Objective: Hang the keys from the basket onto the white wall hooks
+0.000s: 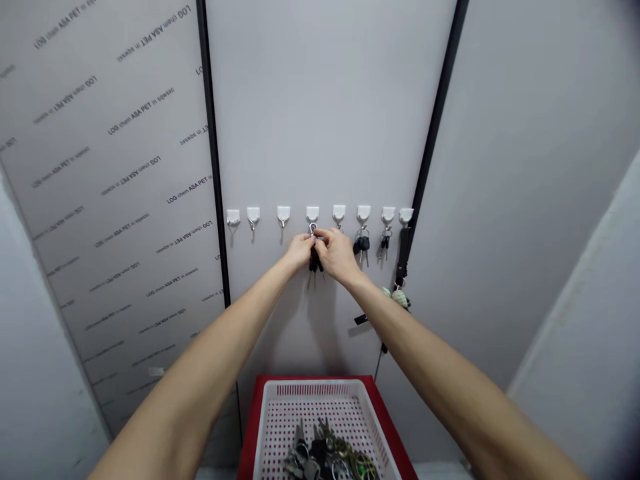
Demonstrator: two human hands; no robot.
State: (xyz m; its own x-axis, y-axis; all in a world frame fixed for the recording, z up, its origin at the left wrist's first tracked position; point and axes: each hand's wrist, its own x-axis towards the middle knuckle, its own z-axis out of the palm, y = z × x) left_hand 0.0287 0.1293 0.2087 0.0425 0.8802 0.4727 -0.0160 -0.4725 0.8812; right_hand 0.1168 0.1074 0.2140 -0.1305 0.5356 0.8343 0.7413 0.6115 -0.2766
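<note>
Both my hands meet at the fourth white hook (pixel 313 213) from the left in a row on the wall panel. A bunch of keys (pixel 315 261) with black heads hangs down between them from a metal ring or clip (pixel 313 229) at that hook. My left hand (pixel 301 249) pinches near the ring from the left side. From the right, my right hand (pixel 336 253) closes its fingers on the same bunch and covers part of it. Whether the ring sits fully on the hook I cannot tell.
Right of my hands, keys (pixel 362 244) and a smaller key bunch (pixel 385 243) hang on hooks. A black strap (pixel 403 257) with trinkets hangs at the far right. Below, a white basket (pixel 373 427) with several key bunches stands on a red surface (pixel 250 427).
</note>
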